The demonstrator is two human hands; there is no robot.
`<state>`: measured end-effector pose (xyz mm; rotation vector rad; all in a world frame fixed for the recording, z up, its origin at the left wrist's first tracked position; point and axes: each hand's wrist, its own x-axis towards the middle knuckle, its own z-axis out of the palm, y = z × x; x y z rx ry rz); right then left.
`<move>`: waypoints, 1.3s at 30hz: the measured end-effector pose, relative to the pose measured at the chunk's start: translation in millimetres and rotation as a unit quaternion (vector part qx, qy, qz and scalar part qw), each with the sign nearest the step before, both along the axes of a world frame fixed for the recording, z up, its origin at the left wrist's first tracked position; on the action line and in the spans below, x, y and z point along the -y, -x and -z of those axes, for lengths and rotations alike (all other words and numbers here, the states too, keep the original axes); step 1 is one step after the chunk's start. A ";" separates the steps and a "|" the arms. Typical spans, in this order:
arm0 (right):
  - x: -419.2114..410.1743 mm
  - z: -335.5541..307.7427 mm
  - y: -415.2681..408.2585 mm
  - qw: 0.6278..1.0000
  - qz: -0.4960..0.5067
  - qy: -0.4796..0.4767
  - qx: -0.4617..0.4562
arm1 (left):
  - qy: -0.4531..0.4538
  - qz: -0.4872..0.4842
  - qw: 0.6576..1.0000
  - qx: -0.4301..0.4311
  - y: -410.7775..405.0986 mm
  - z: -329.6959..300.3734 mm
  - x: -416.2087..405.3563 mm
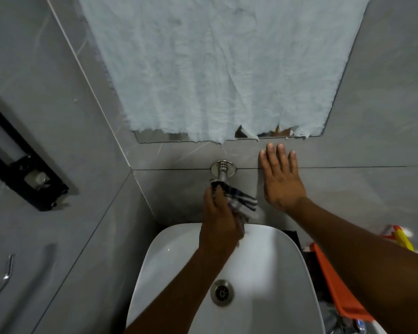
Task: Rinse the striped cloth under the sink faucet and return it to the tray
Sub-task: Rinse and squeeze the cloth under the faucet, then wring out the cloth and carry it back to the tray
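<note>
My left hand [219, 218] grips the striped cloth [243, 201], a white and grey rag with dark blue stripes, and holds it up against the chrome wall faucet [221, 171] above the white sink [270, 266]. The cloth bunches out to the right of my fingers and hides the spout. I see no running water. My right hand [279, 179] rests flat on the grey wall tiles right of the faucet, fingers spread, holding nothing. The orange tray [338, 288] lies to the right of the sink, partly hidden by my right forearm.
A mirror covered with pale torn paper [227, 68] hangs above the faucet. A black holder [22, 160] is mounted on the left wall, with a chrome handle [7, 268] below it. A yellow and white item [401, 237] sits beyond the tray. The drain [222, 292] is open.
</note>
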<state>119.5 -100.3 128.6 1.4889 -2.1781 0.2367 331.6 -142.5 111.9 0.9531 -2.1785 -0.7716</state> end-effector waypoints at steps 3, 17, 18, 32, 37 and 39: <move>0.2 0.7 -3.1 1.000 0.009 -0.012 0.005 | -0.376 0.058 0.899 -0.215 -13.5 16.5 -5.1; -40.9 54.9 -121.1 0.662 -0.043 0.002 0.748 | -0.447 0.003 0.889 -0.095 -41.8 59.0 -9.0; -47.5 58.4 -120.3 0.666 -0.052 -0.011 0.744 | -0.491 0.024 0.864 -0.110 -44.1 58.5 -10.5; -129.0 63.7 -60.6 0.473 0.056 0.049 0.878 | -0.652 0.177 0.731 -0.100 18.4 56.5 -27.9; -205.7 92.1 -27.0 0.356 0.121 0.230 0.898 | -0.565 0.200 0.794 0.098 110.5 47.4 -58.0; -233.7 105.8 -10.6 0.333 0.138 0.301 0.883 | -0.542 0.259 0.779 0.179 152.4 42.4 -73.4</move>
